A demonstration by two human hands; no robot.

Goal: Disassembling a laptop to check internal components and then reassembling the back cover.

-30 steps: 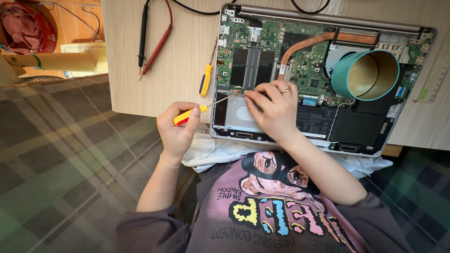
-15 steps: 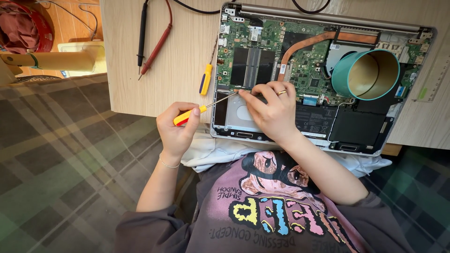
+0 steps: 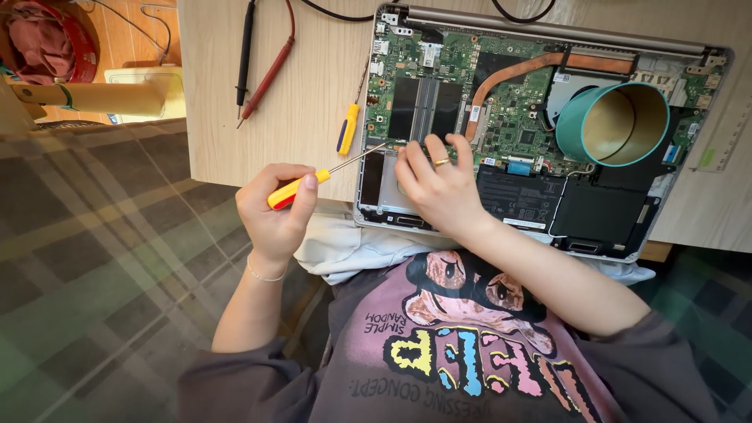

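Observation:
An opened laptop [image 3: 595,211] lies bottom-up on the wooden table [image 3: 298,102], its green circuit board and black battery exposed. My left hand [image 3: 274,215] grips a screwdriver [image 3: 301,186] by its yellow and red handle. The thin shaft slants up to the right, and its tip sits at the board's lower left edge. My right hand [image 3: 439,184], a ring on one finger, rests on the laptop with its fingertips pressed on the board right beside the tip.
A teal tube [image 3: 619,121] stands on the laptop's fan area. A yellow and blue screwdriver [image 3: 347,129] and black and red meter probes [image 3: 258,63] lie left of the laptop. A white cloth [image 3: 352,247] hangs below its front edge. A ruler [image 3: 724,141] lies at the far right.

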